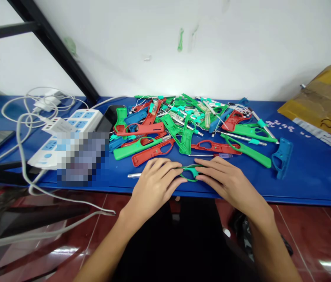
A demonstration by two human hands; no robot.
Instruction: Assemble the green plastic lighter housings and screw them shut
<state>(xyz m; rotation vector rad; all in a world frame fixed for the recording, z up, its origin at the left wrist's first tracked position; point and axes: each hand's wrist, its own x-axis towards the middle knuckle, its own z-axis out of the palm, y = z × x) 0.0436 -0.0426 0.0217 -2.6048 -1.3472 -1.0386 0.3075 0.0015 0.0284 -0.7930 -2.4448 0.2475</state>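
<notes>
Both my hands rest near the front edge of a blue table (306,172). My left hand (156,180) and my right hand (226,182) press down together on one green plastic handle piece (191,173), fingers closed on its two ends. A metal rod (134,175) sticks out to the left from under my left hand. Just behind the hands lies a heap of green, red and blue plastic handle shells (189,125) mixed with metal rods and teal caps.
A white power strip (74,129) with plugs and white cables (24,129) lies at the left, next to a blurred patch. A cardboard box (326,102) stands at the right. A lone blue shell (283,156) lies right of the heap. Red floor tiles show below.
</notes>
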